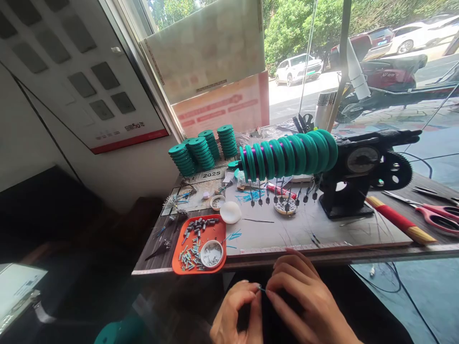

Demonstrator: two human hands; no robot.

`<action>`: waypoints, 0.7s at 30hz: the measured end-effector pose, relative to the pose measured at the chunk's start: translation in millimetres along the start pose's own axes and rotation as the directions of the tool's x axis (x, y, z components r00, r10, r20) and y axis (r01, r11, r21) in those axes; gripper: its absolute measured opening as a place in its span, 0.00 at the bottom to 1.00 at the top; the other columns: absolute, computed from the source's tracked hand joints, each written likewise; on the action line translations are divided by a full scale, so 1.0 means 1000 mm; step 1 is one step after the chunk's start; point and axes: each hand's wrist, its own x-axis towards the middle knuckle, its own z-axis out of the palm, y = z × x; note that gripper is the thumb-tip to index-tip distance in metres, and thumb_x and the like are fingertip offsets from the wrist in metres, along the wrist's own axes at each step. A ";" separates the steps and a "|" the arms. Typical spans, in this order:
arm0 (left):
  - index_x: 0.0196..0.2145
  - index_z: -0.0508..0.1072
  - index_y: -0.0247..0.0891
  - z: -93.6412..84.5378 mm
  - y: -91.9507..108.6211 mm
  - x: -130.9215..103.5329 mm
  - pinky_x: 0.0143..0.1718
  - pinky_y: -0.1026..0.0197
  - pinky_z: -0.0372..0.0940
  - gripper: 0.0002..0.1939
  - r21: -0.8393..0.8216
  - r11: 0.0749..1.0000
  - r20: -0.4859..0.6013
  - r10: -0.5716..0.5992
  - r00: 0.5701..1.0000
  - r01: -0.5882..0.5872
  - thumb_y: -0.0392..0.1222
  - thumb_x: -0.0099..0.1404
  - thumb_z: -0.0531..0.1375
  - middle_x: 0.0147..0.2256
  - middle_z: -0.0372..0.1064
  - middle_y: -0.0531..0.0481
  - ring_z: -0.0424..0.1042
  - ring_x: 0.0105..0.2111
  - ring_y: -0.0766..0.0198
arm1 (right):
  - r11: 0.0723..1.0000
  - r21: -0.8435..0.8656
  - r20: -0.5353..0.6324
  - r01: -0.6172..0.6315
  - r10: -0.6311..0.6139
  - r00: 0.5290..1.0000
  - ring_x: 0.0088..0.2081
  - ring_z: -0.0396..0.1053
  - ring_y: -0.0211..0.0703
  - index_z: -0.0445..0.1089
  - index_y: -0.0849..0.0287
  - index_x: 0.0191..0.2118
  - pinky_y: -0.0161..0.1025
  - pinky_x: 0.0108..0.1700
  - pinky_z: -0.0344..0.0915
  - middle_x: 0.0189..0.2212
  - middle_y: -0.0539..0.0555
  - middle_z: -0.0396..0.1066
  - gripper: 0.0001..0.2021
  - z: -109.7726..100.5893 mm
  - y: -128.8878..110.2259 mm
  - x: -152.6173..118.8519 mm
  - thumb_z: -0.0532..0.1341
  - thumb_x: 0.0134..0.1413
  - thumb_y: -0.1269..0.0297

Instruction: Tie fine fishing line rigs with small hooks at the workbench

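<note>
My left hand [240, 306] and my right hand [308, 291] are close together below the table's front edge. Each pinches with thumb and forefinger at a tiny, thin blue piece [263, 289] between the fingertips; its exact kind is too small to tell. Just beyond my right hand, a few fine strands lie over the board's edge. An orange tray [175, 260] stands ahead of my left hand, with grey cylinders, small blue-and-silver pieces and a white cup [202, 258] of small clear parts. A row of green spools [290, 155] sits on a black winding stand [346, 200], dark weights dangling beneath.
Stacks of green foam spools [201, 153] stand at the back left. A white lid [230, 212], a dish of small grey parts [286, 212] and blue tubing bits [234, 235] lie on the board. Red-handled scissors [435, 215] and a red-and-yellow stick [398, 220] rest at right.
</note>
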 end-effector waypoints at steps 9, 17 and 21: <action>0.21 0.71 0.40 0.001 0.004 0.019 0.27 0.75 0.66 0.15 -0.356 0.712 0.136 -0.601 0.788 0.605 0.41 0.37 0.73 0.19 0.74 0.56 0.71 0.21 0.71 | 0.996 -0.085 -0.019 0.030 -0.031 0.999 0.32 0.65 0.43 0.61 0.56 0.31 0.47 0.49 0.56 0.24 0.48 0.66 0.07 -0.006 0.006 -0.006 0.55 0.53 0.76; 0.20 0.71 0.39 0.003 0.010 0.019 0.27 0.75 0.66 0.16 -0.374 0.683 0.152 -0.623 0.768 0.628 0.41 0.35 0.73 0.19 0.74 0.57 0.71 0.21 0.72 | 0.999 -0.048 -0.049 0.009 -0.011 0.999 0.33 0.64 0.43 0.62 0.56 0.31 0.49 0.52 0.54 0.24 0.48 0.65 0.07 0.001 0.008 -0.011 0.54 0.54 0.76; 0.20 0.71 0.38 0.002 0.010 0.019 0.26 0.74 0.66 0.16 -0.390 0.666 0.160 -0.631 0.759 0.636 0.40 0.34 0.74 0.18 0.74 0.56 0.71 0.20 0.71 | 0.999 -0.046 -0.048 0.000 -0.002 0.999 0.33 0.64 0.43 0.62 0.55 0.30 0.50 0.51 0.55 0.24 0.48 0.65 0.07 0.000 0.008 -0.010 0.54 0.54 0.75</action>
